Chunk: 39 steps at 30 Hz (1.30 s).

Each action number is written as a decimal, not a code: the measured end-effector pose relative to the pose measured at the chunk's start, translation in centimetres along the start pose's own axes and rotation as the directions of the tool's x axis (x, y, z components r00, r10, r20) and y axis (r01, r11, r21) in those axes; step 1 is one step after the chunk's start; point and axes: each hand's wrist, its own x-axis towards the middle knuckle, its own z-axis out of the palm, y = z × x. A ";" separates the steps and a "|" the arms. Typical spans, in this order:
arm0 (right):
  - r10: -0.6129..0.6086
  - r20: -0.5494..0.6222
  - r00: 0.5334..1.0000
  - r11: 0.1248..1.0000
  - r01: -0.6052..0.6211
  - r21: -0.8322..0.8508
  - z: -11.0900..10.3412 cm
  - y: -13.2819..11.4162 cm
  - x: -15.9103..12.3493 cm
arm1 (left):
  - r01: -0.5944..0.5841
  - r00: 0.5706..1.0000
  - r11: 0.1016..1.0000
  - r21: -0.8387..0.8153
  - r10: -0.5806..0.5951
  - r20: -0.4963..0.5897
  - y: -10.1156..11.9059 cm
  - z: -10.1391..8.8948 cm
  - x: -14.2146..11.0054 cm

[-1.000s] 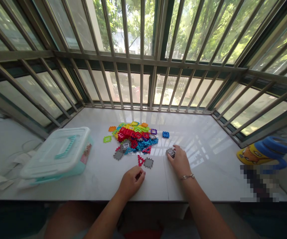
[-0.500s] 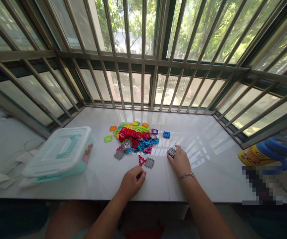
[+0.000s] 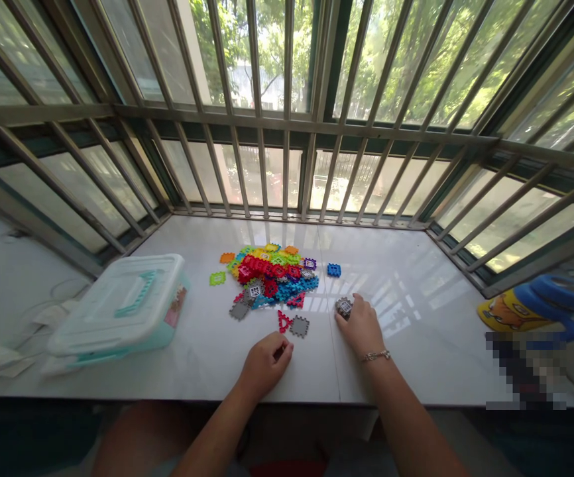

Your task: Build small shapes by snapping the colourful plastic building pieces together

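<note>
My right hand [image 3: 362, 324] rests on the white tabletop, its thumb and fingers closed around a grey building block [image 3: 344, 307] with a white window grid. My left hand [image 3: 268, 361] lies curled into a loose fist near the front edge, with nothing visible in it. Just beyond its knuckles are a flat grey notched square tile [image 3: 299, 326] and a red triangular piece [image 3: 284, 322], touching or nearly so. Farther back spreads a heap of colourful interlocking tiles [image 3: 277, 271] in red, blue, green, yellow and grey. One blue tile [image 3: 333, 270] lies apart, to the right of the heap.
On the left stands a lidded storage box [image 3: 118, 308] with a turquoise handle; cables [image 3: 3, 364] lie beside it. At the right are a yellow and blue bottle [image 3: 535, 305] and a pixelated dark item [image 3: 523, 374]. Barred windows [image 3: 287, 126] enclose the tabletop [image 3: 207, 371].
</note>
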 end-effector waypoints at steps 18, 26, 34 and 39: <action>0.115 -0.035 0.993 0.993 -0.116 -0.019 0.6 -2.6 2.2 | -0.002 1.000 1.000 0.014 0.002 -0.013 0.0 0.1 0.0; 0.168 -0.044 0.985 0.984 -0.170 -0.048 1.7 -5.2 4.9 | -0.012 1.000 1.000 0.026 0.012 -0.016 -0.2 0.2 0.0; 0.240 -0.025 0.971 0.971 -0.240 -0.017 1.6 -6.4 6.2 | 0.002 1.000 1.000 0.022 -0.002 -0.005 0.1 0.0 -0.1; 0.206 -0.047 0.978 0.978 -0.207 -0.028 1.5 -6.2 5.3 | 0.006 1.000 1.000 0.009 -0.006 -0.001 0.1 0.0 0.0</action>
